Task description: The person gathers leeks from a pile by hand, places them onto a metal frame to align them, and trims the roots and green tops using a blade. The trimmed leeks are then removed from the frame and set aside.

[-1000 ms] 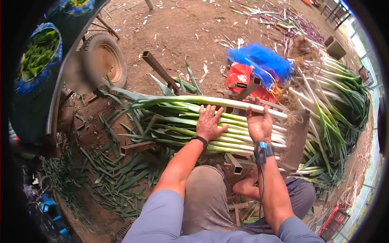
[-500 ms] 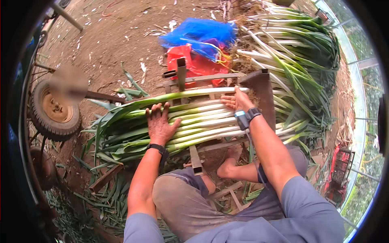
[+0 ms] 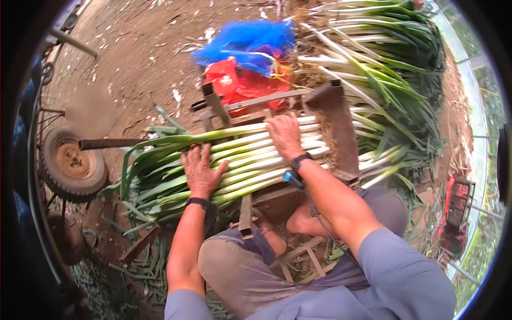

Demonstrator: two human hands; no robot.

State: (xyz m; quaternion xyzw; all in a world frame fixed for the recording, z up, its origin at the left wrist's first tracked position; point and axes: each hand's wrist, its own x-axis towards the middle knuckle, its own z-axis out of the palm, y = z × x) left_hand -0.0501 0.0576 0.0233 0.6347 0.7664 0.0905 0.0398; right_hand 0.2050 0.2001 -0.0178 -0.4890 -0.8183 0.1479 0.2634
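Note:
A row of leeks (image 3: pixel 256 160) lies across a rusty metal rack (image 3: pixel 341 128), with green leaves to the left and white, rooted ends to the right by the rack's upright plate. My left hand (image 3: pixel 200 173) rests on the green part of the stalks, palm down and fingers spread. Nearer the white ends, my right hand (image 3: pixel 285 136) lies over the stalks, its fingers bent over the farthest leek. The undersides of those fingers are hidden. Dark bands circle both wrists, and a small blue-and-black device (image 3: pixel 293 180) with a cable sits at the right one.
A big heap of leeks (image 3: pixel 384 69) lies to the right. Behind the rack are a blue net (image 3: pixel 245 42) and a red plastic bag (image 3: pixel 234 82). A wheel (image 3: pixel 72 160) stands at left. Leaf scraps litter the ground, and a dark crate (image 3: pixel 461 200) sits far right.
My right hand has moved left from the root ends and turned palm down over the stalks. The far leek now lies closer against the others. My left hand stays spread on the leeks.

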